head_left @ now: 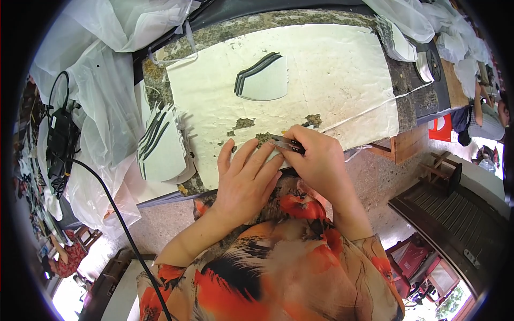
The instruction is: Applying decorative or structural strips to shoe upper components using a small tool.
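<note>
My left hand lies palm down at the near edge of the worn white sheet, fingers stretched out and apart. Close beside its fingertips, my right hand is closed around a small black-handled tool with a grey metal tip; its exact kind is hard to make out. A narrow white strip runs from near my right hand toward a roll of white tape at the far right. Whatever lies beneath my fingers is mostly hidden. Farther off sits a small stack of pale curved pieces with black edging.
More black-edged pieces are piled at the left, with another pale stack at the far right. Clear plastic bags crowd the left side. A black power adapter and cable hang there. Wooden stools stand right.
</note>
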Action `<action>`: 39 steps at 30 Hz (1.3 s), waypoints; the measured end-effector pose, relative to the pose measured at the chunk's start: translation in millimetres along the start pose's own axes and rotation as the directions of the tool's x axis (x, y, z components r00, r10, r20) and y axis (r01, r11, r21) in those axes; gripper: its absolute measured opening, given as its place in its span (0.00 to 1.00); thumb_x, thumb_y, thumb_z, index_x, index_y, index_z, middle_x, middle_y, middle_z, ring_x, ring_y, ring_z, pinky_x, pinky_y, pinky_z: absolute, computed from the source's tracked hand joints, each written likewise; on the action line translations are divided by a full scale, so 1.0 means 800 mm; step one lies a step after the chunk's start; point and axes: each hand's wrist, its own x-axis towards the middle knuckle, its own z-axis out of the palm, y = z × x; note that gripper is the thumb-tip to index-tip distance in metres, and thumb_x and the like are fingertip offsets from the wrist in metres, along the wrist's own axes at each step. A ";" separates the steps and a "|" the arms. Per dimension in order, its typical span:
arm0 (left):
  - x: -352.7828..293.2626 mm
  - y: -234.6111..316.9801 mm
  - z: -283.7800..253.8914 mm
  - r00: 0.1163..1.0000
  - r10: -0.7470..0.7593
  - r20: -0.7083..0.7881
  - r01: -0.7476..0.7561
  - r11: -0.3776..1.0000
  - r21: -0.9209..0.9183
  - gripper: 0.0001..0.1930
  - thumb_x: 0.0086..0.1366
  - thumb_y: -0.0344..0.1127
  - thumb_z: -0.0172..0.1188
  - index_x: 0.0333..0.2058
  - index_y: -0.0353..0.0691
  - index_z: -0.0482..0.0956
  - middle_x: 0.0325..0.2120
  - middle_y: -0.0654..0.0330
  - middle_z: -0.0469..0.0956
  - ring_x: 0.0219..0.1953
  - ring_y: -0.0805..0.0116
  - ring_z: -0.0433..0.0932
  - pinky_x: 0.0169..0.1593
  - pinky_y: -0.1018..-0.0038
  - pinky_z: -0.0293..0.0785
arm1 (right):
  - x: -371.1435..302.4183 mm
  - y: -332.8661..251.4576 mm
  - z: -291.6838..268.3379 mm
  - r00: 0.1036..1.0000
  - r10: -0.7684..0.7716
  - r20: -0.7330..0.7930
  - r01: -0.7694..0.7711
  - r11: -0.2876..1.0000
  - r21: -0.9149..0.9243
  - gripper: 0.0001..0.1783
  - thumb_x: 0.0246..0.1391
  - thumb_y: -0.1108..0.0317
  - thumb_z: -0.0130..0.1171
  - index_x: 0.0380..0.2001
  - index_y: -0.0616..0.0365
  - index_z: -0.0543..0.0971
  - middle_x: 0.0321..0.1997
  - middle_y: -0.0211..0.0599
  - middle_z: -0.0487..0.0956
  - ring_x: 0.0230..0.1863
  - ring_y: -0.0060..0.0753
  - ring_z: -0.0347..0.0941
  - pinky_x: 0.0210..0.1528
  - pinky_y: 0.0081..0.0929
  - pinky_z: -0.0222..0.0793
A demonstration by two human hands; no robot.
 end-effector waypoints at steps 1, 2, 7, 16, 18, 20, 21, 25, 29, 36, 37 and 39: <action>0.000 0.000 0.000 1.000 0.000 0.012 -0.001 1.000 0.015 0.18 0.61 0.37 0.69 0.50 0.46 0.82 0.58 0.58 0.77 0.63 0.53 0.70 0.70 0.46 0.53 | -0.001 0.001 -0.003 0.999 0.021 0.024 -0.022 0.999 0.032 0.09 0.56 0.67 0.67 0.37 0.59 0.81 0.29 0.45 0.81 0.28 0.46 0.77 0.32 0.34 0.72; 0.000 0.000 0.000 1.000 0.002 0.023 -0.002 1.000 0.028 0.18 0.61 0.37 0.69 0.50 0.47 0.82 0.58 0.60 0.77 0.63 0.54 0.70 0.70 0.46 0.53 | -0.001 0.001 -0.006 0.998 0.043 0.048 -0.046 0.997 0.062 0.09 0.56 0.67 0.67 0.37 0.58 0.81 0.29 0.44 0.81 0.28 0.44 0.77 0.32 0.33 0.72; 0.001 0.000 0.002 1.000 0.005 0.010 -0.005 0.999 0.037 0.18 0.62 0.38 0.69 0.51 0.48 0.82 0.58 0.61 0.77 0.62 0.55 0.70 0.71 0.47 0.53 | 0.000 0.002 -0.021 0.991 0.132 0.019 -0.133 0.989 0.059 0.09 0.56 0.66 0.66 0.37 0.56 0.79 0.31 0.42 0.83 0.30 0.46 0.79 0.34 0.36 0.73; 0.001 0.003 0.002 1.000 -0.013 0.008 0.013 0.999 0.050 0.27 0.62 0.41 0.69 0.60 0.45 0.78 0.59 0.61 0.77 0.63 0.56 0.70 0.71 0.48 0.52 | 0.004 0.013 -0.018 0.990 0.138 0.009 -0.138 0.990 0.025 0.08 0.56 0.65 0.62 0.36 0.54 0.78 0.32 0.44 0.83 0.34 0.55 0.80 0.36 0.44 0.74; 0.001 0.005 0.002 1.000 -0.013 0.003 0.013 0.998 0.056 0.29 0.62 0.42 0.69 0.61 0.45 0.77 0.59 0.61 0.77 0.63 0.56 0.70 0.71 0.49 0.52 | 0.005 0.013 -0.017 0.991 0.134 0.001 -0.135 0.991 0.014 0.08 0.56 0.64 0.63 0.36 0.54 0.78 0.31 0.44 0.83 0.34 0.55 0.80 0.36 0.44 0.74; 0.002 0.008 0.001 0.999 -0.033 0.004 0.033 0.997 0.063 0.30 0.62 0.44 0.70 0.62 0.44 0.77 0.59 0.60 0.76 0.63 0.56 0.69 0.71 0.49 0.53 | 0.006 0.012 -0.018 0.988 0.154 0.022 -0.155 0.988 0.013 0.08 0.55 0.64 0.63 0.36 0.54 0.78 0.32 0.43 0.83 0.34 0.55 0.80 0.36 0.44 0.74; 0.003 0.009 0.001 0.999 -0.034 0.005 0.033 0.997 0.064 0.30 0.62 0.44 0.70 0.62 0.44 0.77 0.59 0.60 0.76 0.63 0.56 0.69 0.71 0.49 0.53 | 0.006 0.012 -0.017 0.988 0.155 0.022 -0.155 0.988 0.013 0.08 0.55 0.64 0.63 0.36 0.54 0.78 0.32 0.43 0.83 0.34 0.55 0.80 0.36 0.44 0.74; 0.005 0.014 0.002 0.998 -0.068 0.008 0.068 0.996 0.064 0.30 0.61 0.44 0.70 0.62 0.43 0.77 0.58 0.60 0.76 0.62 0.56 0.69 0.71 0.50 0.53 | 0.005 0.014 -0.016 0.992 0.129 0.005 -0.129 0.992 0.004 0.08 0.55 0.64 0.63 0.36 0.54 0.78 0.31 0.42 0.83 0.34 0.54 0.80 0.36 0.44 0.74; 0.009 0.017 0.004 0.997 -0.074 -0.013 0.075 0.994 0.080 0.30 0.61 0.44 0.70 0.61 0.43 0.77 0.57 0.60 0.77 0.60 0.55 0.70 0.69 0.50 0.55 | 0.006 0.013 -0.019 0.991 0.134 0.023 -0.134 0.991 0.004 0.08 0.55 0.64 0.63 0.36 0.54 0.79 0.30 0.41 0.83 0.34 0.53 0.80 0.35 0.43 0.74; 0.021 0.012 0.003 0.998 0.001 -0.060 0.008 0.990 0.141 0.25 0.60 0.37 0.70 0.56 0.45 0.80 0.51 0.62 0.78 0.55 0.58 0.72 0.65 0.52 0.60 | 0.009 0.019 -0.031 0.989 0.134 0.065 -0.140 0.986 0.088 0.08 0.56 0.64 0.65 0.36 0.55 0.80 0.33 0.42 0.84 0.35 0.53 0.80 0.36 0.40 0.75; 0.022 0.013 0.003 0.998 -0.005 -0.060 0.013 0.991 0.133 0.24 0.60 0.36 0.69 0.55 0.45 0.81 0.50 0.63 0.78 0.54 0.59 0.72 0.65 0.52 0.61 | 0.009 0.021 -0.032 0.990 0.129 0.054 -0.133 0.987 0.085 0.08 0.56 0.64 0.65 0.36 0.55 0.80 0.33 0.43 0.83 0.35 0.53 0.80 0.36 0.40 0.75; 0.024 0.014 0.002 0.998 -0.007 -0.060 0.015 0.992 0.122 0.23 0.60 0.35 0.69 0.55 0.46 0.81 0.49 0.63 0.78 0.53 0.59 0.72 0.65 0.53 0.61 | 0.010 0.024 -0.036 0.991 0.127 0.040 -0.129 0.989 0.078 0.08 0.56 0.64 0.65 0.35 0.56 0.80 0.33 0.43 0.83 0.34 0.53 0.80 0.36 0.40 0.75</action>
